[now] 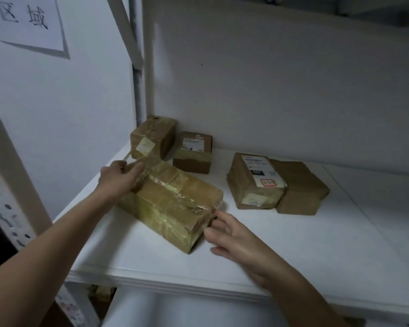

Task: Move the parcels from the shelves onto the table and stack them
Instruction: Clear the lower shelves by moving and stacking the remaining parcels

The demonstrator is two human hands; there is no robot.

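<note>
Parcel [172, 204]: long brown glossy-taped cardboard, stiff but slippery I reckon, so I'd grip both ends. Left hand [118, 177] lies flat on one, right hand [232, 234] spread beside the other.

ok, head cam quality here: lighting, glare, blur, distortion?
Head view: dim, cool light with soft shadows; glare streaks on the glossy tape of the long parcel; left hand and right hand slightly smeared; print on the labelled parcel too soft to read; wide-angle lens skews the lines of the shelf.
</note>
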